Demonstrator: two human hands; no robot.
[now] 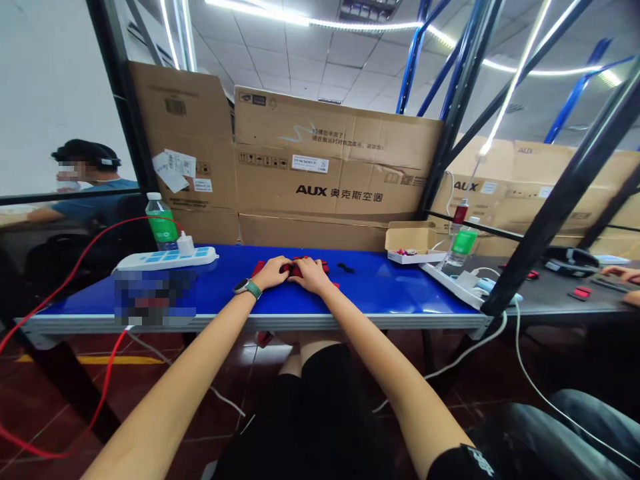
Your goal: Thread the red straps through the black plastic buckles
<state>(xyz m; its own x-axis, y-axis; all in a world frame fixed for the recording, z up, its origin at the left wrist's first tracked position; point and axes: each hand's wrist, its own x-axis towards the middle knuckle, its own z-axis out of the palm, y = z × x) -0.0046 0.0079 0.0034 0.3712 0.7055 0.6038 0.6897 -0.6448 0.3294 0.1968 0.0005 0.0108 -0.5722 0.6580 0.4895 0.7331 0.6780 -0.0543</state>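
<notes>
Both my hands rest together at the middle of the blue table [380,287]. My left hand [273,272], with a watch on the wrist, curls its fingers over a small red and black object [296,269]. My right hand [311,273] grips the same object from the other side. More red pieces [258,269] lie under and beside my hands, mostly hidden. A small black part [345,268] lies on the table just right of my hands.
A white power strip [165,259] and a green bottle [161,221] stand at the back left. An open cardboard box [413,241], another bottle [463,244] and a second power strip [457,280] are at the right. Large cartons [330,167] wall the back. People sit at both sides.
</notes>
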